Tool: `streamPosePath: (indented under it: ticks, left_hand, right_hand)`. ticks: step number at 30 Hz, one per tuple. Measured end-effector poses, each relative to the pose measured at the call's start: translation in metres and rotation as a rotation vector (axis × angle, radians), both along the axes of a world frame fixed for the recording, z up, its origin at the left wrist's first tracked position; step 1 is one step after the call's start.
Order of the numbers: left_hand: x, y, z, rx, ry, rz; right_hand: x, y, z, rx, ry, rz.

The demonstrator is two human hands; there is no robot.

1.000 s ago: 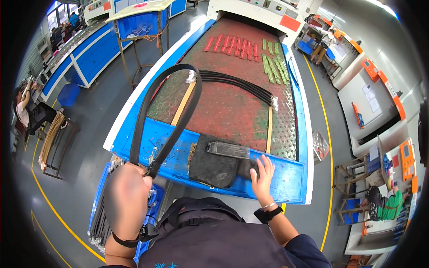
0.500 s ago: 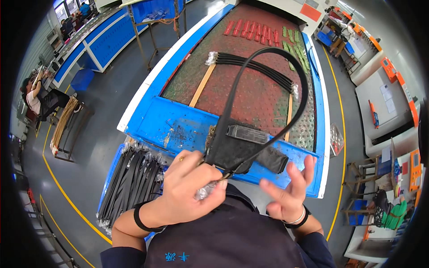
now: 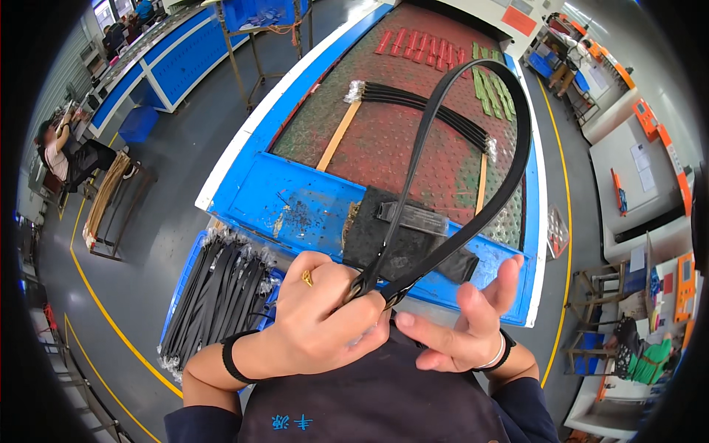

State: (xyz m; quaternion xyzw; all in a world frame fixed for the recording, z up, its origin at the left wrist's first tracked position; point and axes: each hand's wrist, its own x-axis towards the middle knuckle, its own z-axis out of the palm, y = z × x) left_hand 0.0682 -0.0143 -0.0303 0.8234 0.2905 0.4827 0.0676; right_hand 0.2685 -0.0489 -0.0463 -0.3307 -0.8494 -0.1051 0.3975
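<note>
My left hand is closed around the gathered ends of a black strap, just below small metal fittings. The strap rises from the fist in a tall loop over the work table. My right hand is beside it, fingers spread, with the index fingertip close to the left fist; whether it touches the strap I cannot tell. Beyond the hands a black pad lies on the blue tray, with a clear plastic block on top. What the left fingers cover is hidden.
Several black straps with plastic-wrapped ends span two wooden strips on the machine's bed. Red pieces and green pieces lie farther back. At left stands a blue bin of black straps. People sit at distant benches.
The strap loop has swung right and upward, and its broad side has turned. My left hand has rolled over slightly. My right hand has moved left, nearer to the left fist.
</note>
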Motion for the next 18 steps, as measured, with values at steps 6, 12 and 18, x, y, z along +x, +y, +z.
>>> streamPosePath:
  ticks: [6, 12, 18]
  left_hand:
    - [0.003, -0.001, 0.001, 0.135, 0.117, 0.046]
    - [0.003, -0.001, -0.006, 0.143, 0.106, 0.001]
    - [-0.004, 0.004, -0.003, -0.048, 0.026, 0.005]
  right_hand:
    - [-0.002, -0.003, 0.004, -0.004, 0.017, -0.034]
    - [-0.004, -0.002, 0.011, -0.088, 0.008, -0.032]
    - [0.019, 0.004, -0.005, -0.066, 0.5, 0.062]
